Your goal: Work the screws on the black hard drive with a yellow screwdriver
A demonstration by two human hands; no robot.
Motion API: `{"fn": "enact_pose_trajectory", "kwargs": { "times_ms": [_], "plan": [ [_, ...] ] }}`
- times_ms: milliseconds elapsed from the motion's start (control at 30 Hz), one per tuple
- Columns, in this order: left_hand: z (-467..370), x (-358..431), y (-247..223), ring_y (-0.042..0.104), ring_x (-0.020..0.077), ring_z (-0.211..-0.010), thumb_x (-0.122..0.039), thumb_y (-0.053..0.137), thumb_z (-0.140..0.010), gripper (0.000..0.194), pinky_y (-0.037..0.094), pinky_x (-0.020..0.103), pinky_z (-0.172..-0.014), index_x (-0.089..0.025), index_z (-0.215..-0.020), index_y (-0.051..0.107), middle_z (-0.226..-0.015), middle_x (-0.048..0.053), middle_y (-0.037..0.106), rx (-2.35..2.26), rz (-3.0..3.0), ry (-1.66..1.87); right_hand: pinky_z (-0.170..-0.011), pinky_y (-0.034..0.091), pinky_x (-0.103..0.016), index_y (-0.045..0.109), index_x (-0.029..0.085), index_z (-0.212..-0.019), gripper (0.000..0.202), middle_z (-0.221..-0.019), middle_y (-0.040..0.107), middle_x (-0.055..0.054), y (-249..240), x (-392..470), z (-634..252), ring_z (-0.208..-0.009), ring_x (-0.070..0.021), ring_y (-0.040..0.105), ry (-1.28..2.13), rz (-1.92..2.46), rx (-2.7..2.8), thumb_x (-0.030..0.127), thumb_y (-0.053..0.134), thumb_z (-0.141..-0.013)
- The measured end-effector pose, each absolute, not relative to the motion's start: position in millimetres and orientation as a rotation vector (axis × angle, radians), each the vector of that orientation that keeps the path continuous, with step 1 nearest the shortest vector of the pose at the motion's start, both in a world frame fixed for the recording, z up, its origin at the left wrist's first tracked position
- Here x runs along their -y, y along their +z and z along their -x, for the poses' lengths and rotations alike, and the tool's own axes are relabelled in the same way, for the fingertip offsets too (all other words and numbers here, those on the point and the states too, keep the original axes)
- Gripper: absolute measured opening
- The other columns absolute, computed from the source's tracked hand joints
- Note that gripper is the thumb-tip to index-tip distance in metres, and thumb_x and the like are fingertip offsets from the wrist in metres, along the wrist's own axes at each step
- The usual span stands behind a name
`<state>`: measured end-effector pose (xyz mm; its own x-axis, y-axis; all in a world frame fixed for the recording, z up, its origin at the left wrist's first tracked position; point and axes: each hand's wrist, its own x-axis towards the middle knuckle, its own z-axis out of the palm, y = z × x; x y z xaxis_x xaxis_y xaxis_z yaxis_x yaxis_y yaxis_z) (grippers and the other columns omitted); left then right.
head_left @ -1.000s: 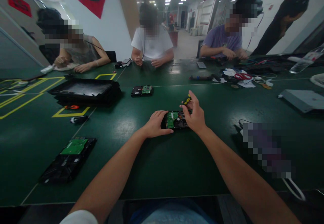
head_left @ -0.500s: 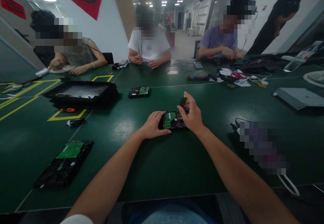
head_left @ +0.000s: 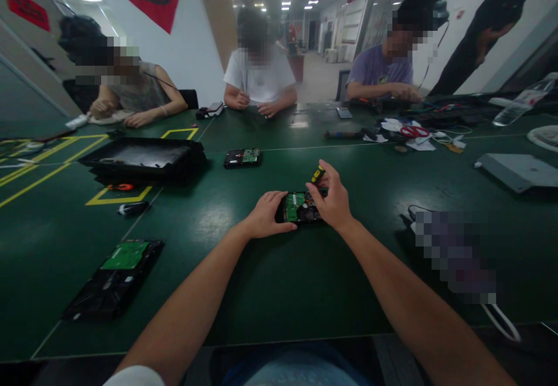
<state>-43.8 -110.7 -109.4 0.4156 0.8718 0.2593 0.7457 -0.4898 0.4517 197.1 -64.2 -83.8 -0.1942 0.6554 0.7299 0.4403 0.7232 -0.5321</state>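
Sighted at left, across the green table (head_left: 257, 293), a seated person (head_left: 143, 92) leaning over the surface. Logged near the front, a black left drive (head_left: 113, 278) lying flat, green board (head_left: 125, 255) at its far end. Recorded beyond it a black-and-white item (head_left: 133, 208), an orange item (head_left: 121, 187) and, just behind, stacked black trays (head_left: 143, 156). Noted farther right a rear drive (head_left: 242, 157) lying flat, well apart from both hands. Found the left grip (head_left: 270, 214) closed on the left end of the middle drive (head_left: 300, 207), thumb along the near edge, fingers at the far edge. Located that middle drive flat on the table between both hands, green circuitry at left, dark casing at right. Found the right grip (head_left: 325, 183) pinching a yellow-and-black tool (head_left: 318, 174), tilted above the drive's right part; cannot tell where the tip rests, hidden by the fingers. Listed on the right, in order, a pile of papers (head_left: 399, 125) with a red cord (head_left: 414, 132), a blurred-out object (head_left: 453, 258) nearer the front edge, a grey box (head_left: 517, 171) and a clear bottle (head_left: 523, 104) lying tilted behind it.
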Motion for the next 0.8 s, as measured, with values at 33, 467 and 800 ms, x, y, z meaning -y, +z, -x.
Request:
{"fn": "enact_pose_trajectory", "kwargs": {
  "times_ms": [33, 467, 800],
  "plan": [
    [43.9, 110.7, -109.4, 0.046, 0.0373, -0.139, -0.073, 0.074, -0.073, 0.103, 0.036, 0.056, -0.119, -0.017, -0.153, 0.041, -0.148, 0.019, 0.051, -1.412, -2.408, 0.68, -0.093, 0.062, -0.046, 0.032, 0.033, -0.158, 0.066, -0.143, 0.06, -0.01, -83.3, 64.6, -197.2, -0.099, -0.024, 0.071, 0.247, 0.855, 1.84, 0.034, 0.061, -0.098],
    [44.4, 109.8, -111.2, 0.046, 0.0363, -0.138, -0.074, 0.073, -0.074, 0.103, 0.037, 0.055, -0.118, -0.016, -0.153, 0.04, -0.148, 0.019, 0.05, -1.417, -2.418, 0.668, -0.092, 0.062, -0.046, 0.029, 0.031, -0.157, 0.067, -0.152, 0.052, -0.012, -87.8, 63.9, -196.3, -0.101, -0.0238, 0.071, 0.25, 0.892, 1.858, 0.036, 0.06, -0.099],
    [45.1, 108.6, -112.4, 0.045, 0.0367, -0.139, -0.075, 0.072, -0.074, 0.105, 0.036, 0.054, -0.119, -0.015, -0.154, 0.04, -0.148, 0.02, 0.05, -1.412, -2.422, 0.667, -0.088, 0.063, -0.046, 0.029, 0.03, -0.156, 0.067, -0.141, 0.059, -0.012, -91.0, 63.5, -196.8, -0.098, -0.0247, 0.072, 0.27, 0.926, 1.824, 0.041, 0.062, -0.098]
  ]
}}
